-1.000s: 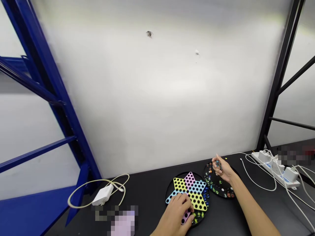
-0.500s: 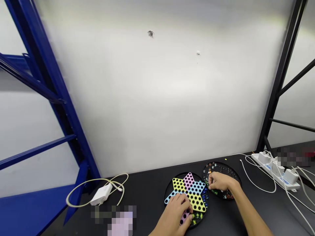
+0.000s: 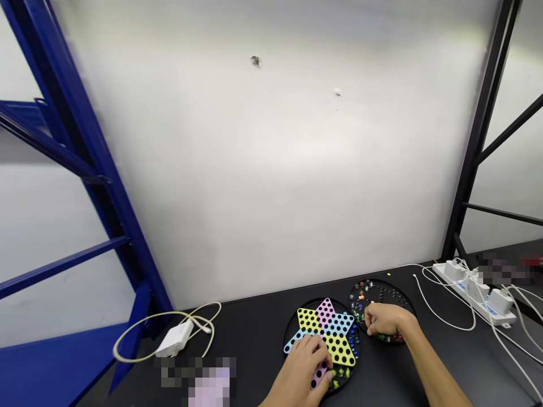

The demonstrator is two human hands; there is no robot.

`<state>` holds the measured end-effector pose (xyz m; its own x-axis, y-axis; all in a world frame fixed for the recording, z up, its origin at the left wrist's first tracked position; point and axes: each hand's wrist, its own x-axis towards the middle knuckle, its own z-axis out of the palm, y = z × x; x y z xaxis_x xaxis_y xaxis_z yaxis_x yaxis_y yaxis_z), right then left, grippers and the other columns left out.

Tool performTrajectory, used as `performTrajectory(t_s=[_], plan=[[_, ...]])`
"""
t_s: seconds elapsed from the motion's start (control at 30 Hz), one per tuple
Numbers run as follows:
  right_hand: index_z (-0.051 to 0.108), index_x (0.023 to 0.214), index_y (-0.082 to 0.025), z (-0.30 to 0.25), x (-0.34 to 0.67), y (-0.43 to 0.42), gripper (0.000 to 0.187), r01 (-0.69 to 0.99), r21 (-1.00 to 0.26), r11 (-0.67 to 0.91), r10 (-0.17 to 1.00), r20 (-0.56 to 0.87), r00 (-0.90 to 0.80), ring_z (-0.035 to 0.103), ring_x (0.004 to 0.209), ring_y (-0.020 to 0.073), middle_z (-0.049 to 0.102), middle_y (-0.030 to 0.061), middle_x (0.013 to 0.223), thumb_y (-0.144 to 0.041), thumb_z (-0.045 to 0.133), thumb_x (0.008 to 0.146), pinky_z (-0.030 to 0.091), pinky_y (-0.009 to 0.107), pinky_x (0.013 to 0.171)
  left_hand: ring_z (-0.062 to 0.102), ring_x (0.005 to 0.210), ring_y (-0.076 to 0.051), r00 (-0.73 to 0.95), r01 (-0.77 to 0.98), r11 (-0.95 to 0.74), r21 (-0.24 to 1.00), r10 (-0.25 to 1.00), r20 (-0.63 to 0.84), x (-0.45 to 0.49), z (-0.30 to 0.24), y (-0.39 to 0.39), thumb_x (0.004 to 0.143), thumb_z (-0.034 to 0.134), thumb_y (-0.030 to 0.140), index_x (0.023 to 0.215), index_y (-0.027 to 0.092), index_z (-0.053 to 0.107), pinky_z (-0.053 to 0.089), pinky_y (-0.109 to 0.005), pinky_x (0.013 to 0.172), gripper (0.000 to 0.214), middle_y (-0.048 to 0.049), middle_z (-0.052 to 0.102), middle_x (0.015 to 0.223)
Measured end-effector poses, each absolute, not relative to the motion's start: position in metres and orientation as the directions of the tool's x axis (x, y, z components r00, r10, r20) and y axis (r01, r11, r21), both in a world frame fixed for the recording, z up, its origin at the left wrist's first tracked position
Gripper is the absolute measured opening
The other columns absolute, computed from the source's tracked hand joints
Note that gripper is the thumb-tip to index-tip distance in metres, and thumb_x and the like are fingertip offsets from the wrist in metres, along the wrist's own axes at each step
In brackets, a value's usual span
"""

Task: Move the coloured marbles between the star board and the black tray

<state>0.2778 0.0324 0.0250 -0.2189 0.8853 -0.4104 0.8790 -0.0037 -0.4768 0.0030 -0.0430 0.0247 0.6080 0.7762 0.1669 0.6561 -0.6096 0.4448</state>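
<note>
1. Star-shaped Chinese checkers board (image 3: 324,333) at lower middle of the frame, flat on the black worktop (image 3: 254,345), with yellow, pink and blue points pierced by black holes. Beneath it, a round black base (image 3: 289,333).
2. Left hand (image 3: 299,370) at the bottom edge of the frame, fingers curled over the board's lower points and touching them. Whether anything is pinched there, hidden by the fingers.
3. Glass marbles (image 3: 341,373) in mixed colours, lying on the base just beside the left hand, below the yellow point.
4. Round black tray (image 3: 403,301) just right of the board, dotted with more marbles (image 3: 360,294), mostly along its left side.
5. Right hand (image 3: 384,319) low over that tray, fingers curled and partly closed, at its lower edge. Any marble in the grip, impossible to tell.
6. Further right, a white power strip (image 3: 475,294) with plugged-in adapters and white cables (image 3: 445,316).
7. Lower left, a white charger (image 3: 175,339) with a looped cream cable (image 3: 139,333); below it, a pixelated patch (image 3: 195,379).
8. Blue steel shelf frame (image 3: 63,169) at left, black frame upright (image 3: 479,130) at right, white wall (image 3: 263,169) behind.
</note>
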Motion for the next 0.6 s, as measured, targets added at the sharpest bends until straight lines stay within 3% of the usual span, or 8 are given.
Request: performTrajectory(t_s=[0.2, 0.33, 0.43, 0.53, 0.6], plan=[[0.067, 0.076, -0.020, 0.016, 0.294, 0.040, 0.009, 0.857, -0.516, 0.011, 0.887, -0.390, -0.246, 0.057, 0.071, 0.0157, 0.064, 0.0005, 0.077, -0.027, 0.067, 0.070, 0.038, 0.024, 0.061, 0.052, 0.094, -0.019, 0.606, 0.650, -0.609, 0.454, 0.776, 0.173, 0.003, 0.025, -0.042, 0.087, 0.053, 0.022, 0.089, 0.024, 0.055, 0.041, -0.031, 0.085, 0.004, -0.0013, 0.059, 0.099], [0.060, 0.085, -0.019, 0.007, 0.293, 0.052, 0.019, 0.645, -0.761, 0.074, 0.946, -0.151, -0.286, 0.051, 0.067, 0.0132, 0.058, -0.0010, 0.074, -0.036, 0.054, 0.084, 0.039, 0.024, 0.063, 0.051, 0.095, -0.020, 0.618, 0.636, -0.618, 0.462, 0.767, 0.175, 0.002, 0.025, -0.041, 0.088, 0.053, 0.023, 0.090, 0.024, 0.056, 0.040, -0.031, 0.086, 0.004, -0.0018, 0.059, 0.099], [0.055, 0.086, -0.018, 0.002, 0.271, 0.063, 0.029, 0.514, -0.839, 0.179, 0.966, 0.052, -0.252, 0.049, 0.065, 0.0131, 0.054, -0.0013, 0.071, -0.044, 0.043, 0.091, 0.039, 0.024, 0.063, 0.051, 0.095, -0.019, 0.623, 0.634, -0.623, 0.459, 0.763, 0.175, 0.002, 0.023, -0.040, 0.088, 0.052, 0.022, 0.090, 0.024, 0.056, 0.040, -0.032, 0.087, 0.005, -0.0018, 0.059, 0.100], [0.055, 0.083, -0.018, -0.002, 0.237, 0.069, 0.026, 0.629, -0.734, 0.257, 0.961, 0.127, -0.244, 0.056, 0.077, 0.0162, 0.060, 0.0023, 0.079, -0.040, 0.044, 0.091, 0.041, 0.026, 0.071, 0.051, 0.095, -0.019, 0.622, 0.639, -0.626, 0.447, 0.763, 0.179, 0.002, 0.021, -0.039, 0.087, 0.052, 0.021, 0.090, 0.024, 0.056, 0.040, -0.031, 0.086, 0.005, -0.0014, 0.058, 0.100], [0.058, 0.086, -0.019, -0.004, 0.214, 0.070, 0.022, 0.789, -0.566, 0.239, 0.969, 0.086, -0.232, 0.060, 0.082, 0.0200, 0.065, 0.0052, 0.084, -0.037, 0.046, 0.091, 0.041, 0.029, 0.074, 0.051, 0.095, -0.020, 0.626, 0.645, -0.629, 0.434, 0.761, 0.173, 0.002, 0.020, -0.038, 0.087, 0.052, 0.020, 0.089, 0.024, 0.056, 0.040, -0.032, 0.086, 0.006, -0.0016, 0.058, 0.100]])
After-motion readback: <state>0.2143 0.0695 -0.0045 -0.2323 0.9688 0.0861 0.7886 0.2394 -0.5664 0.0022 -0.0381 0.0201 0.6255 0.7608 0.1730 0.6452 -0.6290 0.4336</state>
